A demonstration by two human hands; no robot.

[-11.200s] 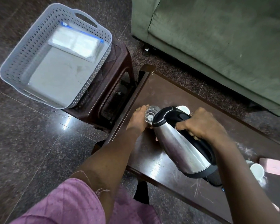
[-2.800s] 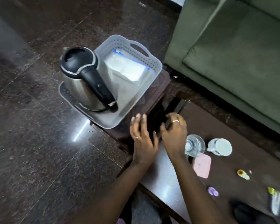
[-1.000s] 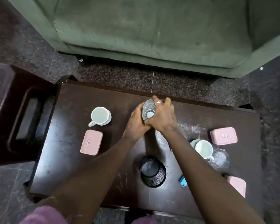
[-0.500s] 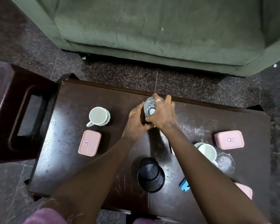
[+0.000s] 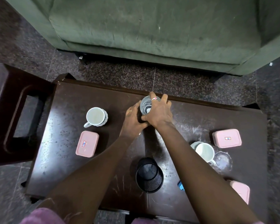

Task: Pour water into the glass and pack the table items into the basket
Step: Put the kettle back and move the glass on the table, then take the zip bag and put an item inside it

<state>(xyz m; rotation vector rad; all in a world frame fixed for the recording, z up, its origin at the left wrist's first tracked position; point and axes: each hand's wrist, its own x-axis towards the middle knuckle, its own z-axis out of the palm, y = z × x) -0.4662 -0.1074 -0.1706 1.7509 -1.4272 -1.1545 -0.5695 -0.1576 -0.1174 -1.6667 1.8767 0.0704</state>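
- Green sofa [image 5: 152,29]: fills the far side, beyond a strip of speckled floor.
- Dark wooden table [image 5: 68,97]: long, low and scuffed. Items lie spread across it, so packing looks barely begun. The basket is not in view.
- Dark stool [image 5: 6,110]: stands hard against the table's left end.
- Right hand [image 5: 158,112]: fingers curl over the far side of the glass [image 5: 146,105] and the thumb closes on the near side. A ring shows on one finger.
- Left hand [image 5: 132,118]: fingers wrap the glass's left wall, beside the right thumb. The two-handed hold probably steadies a filled, slippery vessel.
- Black mesh pen cup [image 5: 149,177]: upright between the forearms, near the front edge.
- Three pink lidded boxes: one front left [image 5: 87,143], one right [image 5: 227,138], one front right [image 5: 240,191] and partly hidden by the arm.
- Two white mugs: left [image 5: 95,117] and right [image 5: 204,151], both upright with mouths open.
- The glass: clear and round, seen from above, at the table's far edge near the middle. Ripples and a bright glint inside suggest water. I cannot tell whether it rests on the table or is lifted.
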